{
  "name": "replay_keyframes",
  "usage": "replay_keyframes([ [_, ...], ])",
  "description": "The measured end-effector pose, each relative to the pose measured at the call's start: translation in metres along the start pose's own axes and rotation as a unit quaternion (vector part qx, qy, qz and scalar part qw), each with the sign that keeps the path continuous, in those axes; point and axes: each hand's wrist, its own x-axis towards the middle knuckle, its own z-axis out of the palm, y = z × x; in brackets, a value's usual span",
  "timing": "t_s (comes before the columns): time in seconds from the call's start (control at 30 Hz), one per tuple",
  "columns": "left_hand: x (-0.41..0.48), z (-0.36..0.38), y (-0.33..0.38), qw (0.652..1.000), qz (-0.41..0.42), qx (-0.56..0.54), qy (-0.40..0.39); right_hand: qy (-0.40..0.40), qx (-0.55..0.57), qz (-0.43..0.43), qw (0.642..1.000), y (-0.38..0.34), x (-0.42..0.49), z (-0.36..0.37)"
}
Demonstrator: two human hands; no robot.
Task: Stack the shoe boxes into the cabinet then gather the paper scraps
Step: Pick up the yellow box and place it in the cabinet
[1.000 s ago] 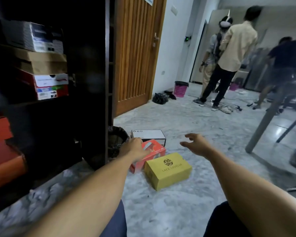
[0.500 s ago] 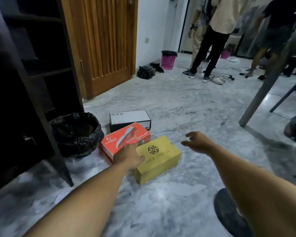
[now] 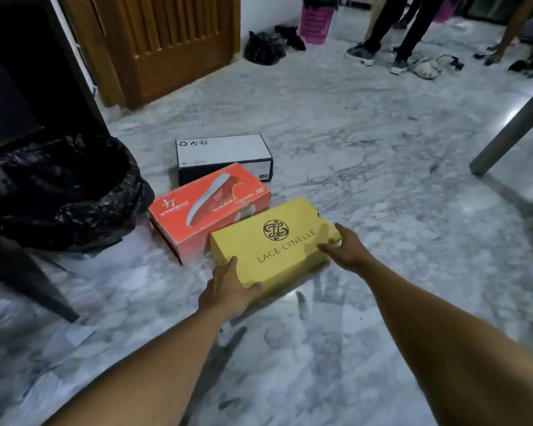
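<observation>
Three shoe boxes lie on the marble floor. Nearest is a yellow box [image 3: 271,245] with a round logo and lettering. My left hand [image 3: 228,290] clasps its near left corner, and my right hand [image 3: 342,245] presses against its right end. Behind it and touching it lies an orange-red box [image 3: 203,207] with a shoe picture. Farther back stands a black box with a white lid [image 3: 222,155]. The dark cabinet [image 3: 28,72] fills the upper left; its shelves are out of view. I see no paper scraps clearly.
A bin lined with a black plastic bag [image 3: 59,189] stands left of the boxes beside the cabinet's leg [image 3: 34,284]. A wooden door [image 3: 173,41] is behind. A table leg [image 3: 511,124] slants at the right. People's legs [image 3: 391,29], a pink basket [image 3: 316,20] and a black bag [image 3: 263,47] are far back.
My view dropped from the cabinet shelves to the floor. Both hands moved down onto the yellow box; the left left the orange-red box and the right closed in on the box's end.
</observation>
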Motion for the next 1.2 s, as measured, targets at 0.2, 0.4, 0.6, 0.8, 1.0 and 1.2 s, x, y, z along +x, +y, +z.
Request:
replay_keyframes([
  [0.2,0.008,0.015,-0.013,0.999,0.026,-0.022,0.001,-0.012,0.087,0.017,0.996,0.012,0.011,0.016],
  [0.4,-0.014,0.018,-0.038,0.994,0.017,-0.102,0.016,0.052,0.073,-0.021,0.996,0.041,-0.069,0.052],
  [0.6,-0.036,0.018,-0.069,0.988,0.028,-0.149,0.034,0.059,0.096,-0.022,0.993,0.063,-0.115,0.069],
  [0.8,-0.017,0.002,-0.075,0.98,0.014,-0.195,-0.022,0.046,0.173,-0.058,0.982,0.057,-0.104,0.068],
  [1.0,-0.014,0.005,-0.079,0.978,0.023,-0.207,-0.024,0.031,0.199,-0.048,0.978,0.054,-0.098,0.072],
  [1.2,-0.028,-0.003,-0.075,0.97,0.037,-0.238,0.009,0.025,0.183,-0.028,0.982,0.048,-0.105,0.064],
])
